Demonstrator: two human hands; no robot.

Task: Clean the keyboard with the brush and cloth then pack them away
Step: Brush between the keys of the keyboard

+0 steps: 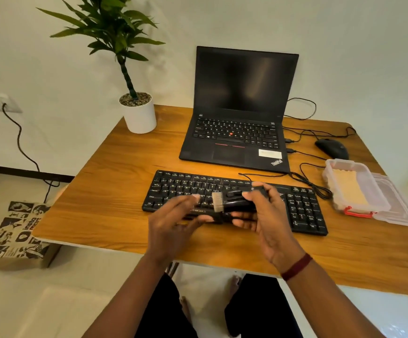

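A black keyboard (178,189) lies flat on the wooden desk, in front of the laptop. Above its middle my right hand (266,215) grips a black brush (232,203) by its handle, with the pale bristles (217,201) pointing left. My left hand (173,223) is just left of the bristles, fingers spread, and its thumb and fingertips touch a black part under the brush. A yellow cloth (350,189) lies folded inside a clear plastic box (329,167) at the right of the desk.
An open black laptop (242,103) stands behind the keyboard. A black mouse (332,148) and loose cables (312,184) lie at the right. The box lid (398,208) sits beside the box. A potted plant (140,113) stands back left. A printed bag (15,235) rests on the floor.
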